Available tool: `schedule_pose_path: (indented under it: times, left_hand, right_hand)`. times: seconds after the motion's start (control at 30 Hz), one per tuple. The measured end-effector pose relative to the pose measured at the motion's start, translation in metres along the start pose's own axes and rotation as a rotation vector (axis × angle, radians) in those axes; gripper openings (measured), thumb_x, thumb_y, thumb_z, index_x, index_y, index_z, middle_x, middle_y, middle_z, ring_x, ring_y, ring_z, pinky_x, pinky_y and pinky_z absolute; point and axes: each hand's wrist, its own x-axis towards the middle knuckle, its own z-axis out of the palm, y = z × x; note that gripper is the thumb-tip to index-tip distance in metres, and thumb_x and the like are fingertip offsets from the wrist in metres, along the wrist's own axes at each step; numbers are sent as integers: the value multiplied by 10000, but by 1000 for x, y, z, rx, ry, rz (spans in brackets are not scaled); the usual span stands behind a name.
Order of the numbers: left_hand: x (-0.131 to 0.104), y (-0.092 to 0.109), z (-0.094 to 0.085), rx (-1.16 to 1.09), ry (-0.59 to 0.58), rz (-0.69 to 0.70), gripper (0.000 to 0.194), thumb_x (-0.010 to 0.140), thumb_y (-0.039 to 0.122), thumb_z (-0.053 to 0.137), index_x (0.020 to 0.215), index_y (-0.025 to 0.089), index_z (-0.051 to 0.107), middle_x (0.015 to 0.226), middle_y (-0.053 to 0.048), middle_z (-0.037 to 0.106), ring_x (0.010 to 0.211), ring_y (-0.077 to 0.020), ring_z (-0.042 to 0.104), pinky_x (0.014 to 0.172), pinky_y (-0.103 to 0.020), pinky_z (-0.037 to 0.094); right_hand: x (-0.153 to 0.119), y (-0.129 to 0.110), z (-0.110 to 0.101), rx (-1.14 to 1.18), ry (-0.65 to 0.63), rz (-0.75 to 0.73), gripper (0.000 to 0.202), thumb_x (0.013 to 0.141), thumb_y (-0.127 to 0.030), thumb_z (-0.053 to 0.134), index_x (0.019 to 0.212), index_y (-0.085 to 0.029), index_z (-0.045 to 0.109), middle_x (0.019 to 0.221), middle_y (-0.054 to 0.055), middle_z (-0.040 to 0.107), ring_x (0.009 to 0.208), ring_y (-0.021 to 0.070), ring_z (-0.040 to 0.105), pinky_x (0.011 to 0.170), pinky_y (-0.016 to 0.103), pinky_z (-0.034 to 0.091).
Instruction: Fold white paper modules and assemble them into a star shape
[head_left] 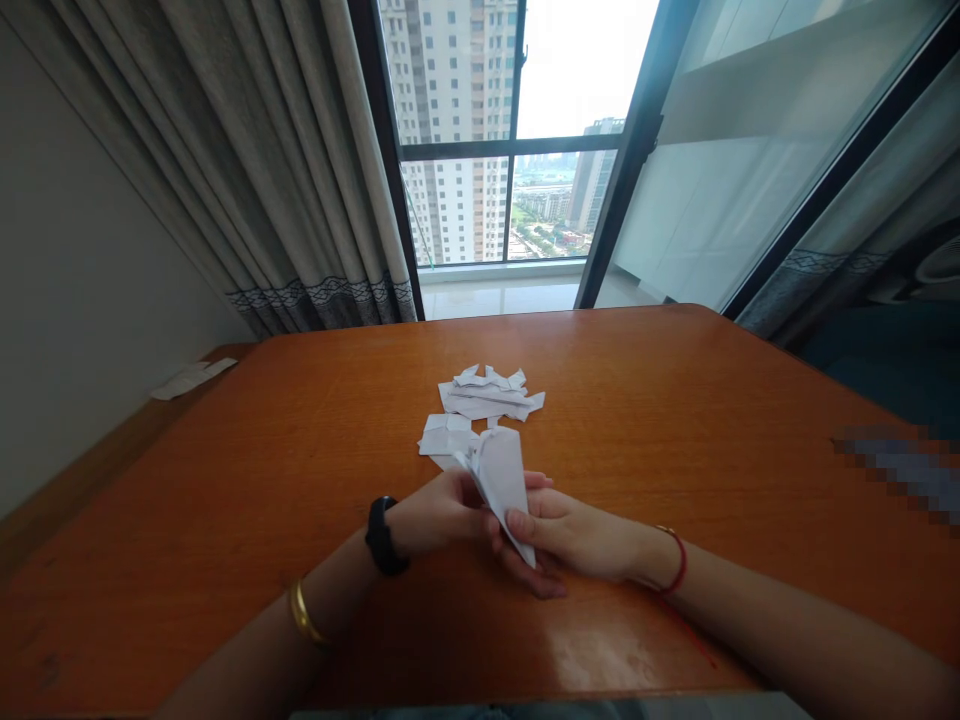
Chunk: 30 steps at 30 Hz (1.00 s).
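A folded piece of white paper, wide at its far end and narrowing to a point towards me, is held between both hands above the table. My left hand grips it from the left and below, its fingers reaching under the paper. From the right, my right hand pinches it near the narrow end, thumb on top. Just beyond the hands lies a flat folded white paper, partly covered by the held one. Behind that is a pile of folded white paper pieces.
The wooden table spans the view. White paper lies at the far left by the wall. A blurred, pixelated object is at the right edge. Beyond the table are a curtain and a window.
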Motion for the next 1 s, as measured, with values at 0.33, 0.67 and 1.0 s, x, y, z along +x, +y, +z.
schedule_pose_path:
  times: [0.33, 0.67, 1.0]
  left_hand:
    - [0, 2, 29, -273, 356, 151, 482, 669, 289, 756, 1114, 203, 589, 961, -73, 622, 980, -255, 606, 742, -328, 537]
    - [11, -2, 19, 103, 567, 152, 307, 764, 437, 662, 839, 140, 647, 843, -65, 672, 867, -216, 608, 831, -327, 473]
    - [8, -2, 12, 44, 594, 74, 369, 765, 488, 660, 739, 120, 678, 771, -65, 695, 755, -190, 626, 737, -300, 492]
  right_hand:
    - [5, 3, 6, -154, 138, 6, 588, 886, -660, 365, 580, -171, 477, 464, -28, 451, 413, 69, 390, 418, 208, 298]
    - [8, 19, 0, -111, 531, -70, 459, 885, -614, 429, 742, -180, 477, 525, -46, 540, 352, 62, 433, 369, 193, 279]
    - [2, 4, -6, -154, 508, -55, 353, 867, -507, 554, 800, -167, 486, 665, -4, 639, 437, 73, 530, 421, 191, 340]
